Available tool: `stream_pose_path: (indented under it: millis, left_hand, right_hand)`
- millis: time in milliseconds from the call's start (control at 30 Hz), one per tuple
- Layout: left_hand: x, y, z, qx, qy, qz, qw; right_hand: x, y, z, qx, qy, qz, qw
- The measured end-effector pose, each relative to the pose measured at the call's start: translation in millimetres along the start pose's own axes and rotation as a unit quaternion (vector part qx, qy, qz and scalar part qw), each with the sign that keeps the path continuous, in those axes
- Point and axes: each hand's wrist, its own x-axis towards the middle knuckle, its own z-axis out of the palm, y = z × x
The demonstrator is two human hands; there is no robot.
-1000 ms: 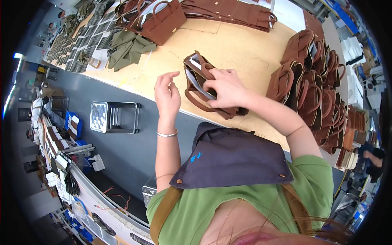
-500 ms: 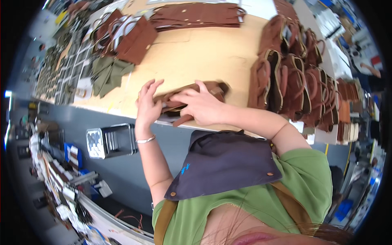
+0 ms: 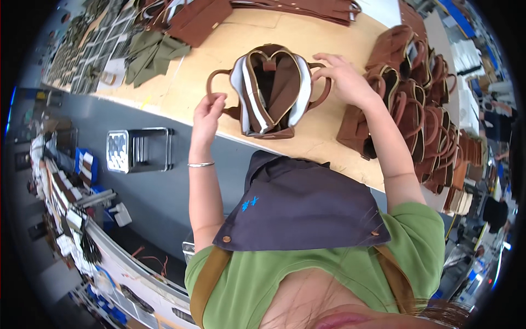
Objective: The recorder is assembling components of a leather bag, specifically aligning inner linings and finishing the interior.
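Open brown bag between two hands, finished-looking rows crowding the right

The brown bag (image 3: 285, 90) stands on the worktop (image 3: 257, 30) near its front edge, mouth up and spread wide, with pale side linings and a dark inside showing. The left hand (image 3: 210, 109) is clamped on the left handle (image 3: 209, 82), thumb against fingers. The right hand (image 3: 339, 77) is at the right handle (image 3: 327, 92), its fingers apart and curved; whether they touch it, I cannot tell.

Tightest for room is the right side: a cluster of brown bags (image 3: 413, 101) with handles upright fills it, and the right forearm crosses in front of some of them. One tilted bag (image 3: 353, 131) sits closest, just beside that forearm.

Beyond the open bag, a stack of flat brown pieces (image 3: 296, 6) lies along the far part of the worktop. To the upper left stands another brown bag (image 3: 200, 22), with a crumpled olive cloth (image 3: 153, 55) near it and rows of dark patterned pieces (image 3: 90, 55) farther left. A metal-framed stool (image 3: 139, 149) stands on the grey floor (image 3: 164, 189), apart from the worktop's front edge
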Motion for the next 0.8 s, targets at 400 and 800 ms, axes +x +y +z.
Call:
stream_pose_path:
  millis: [400,800]
  left_hand:
    - [-42.8,53.2,67.1,0.350,-0.128,0.245,0.895]
    - [-30.5,47.9,67.4,0.500,-0.263,0.209,0.799]
  right_hand:
    - [40.2,-91.4,62.6,-0.034,-0.287,-0.029,0.957]
    - [40.8,-46.8,22.4,0.216,-0.281,0.081,0.932]
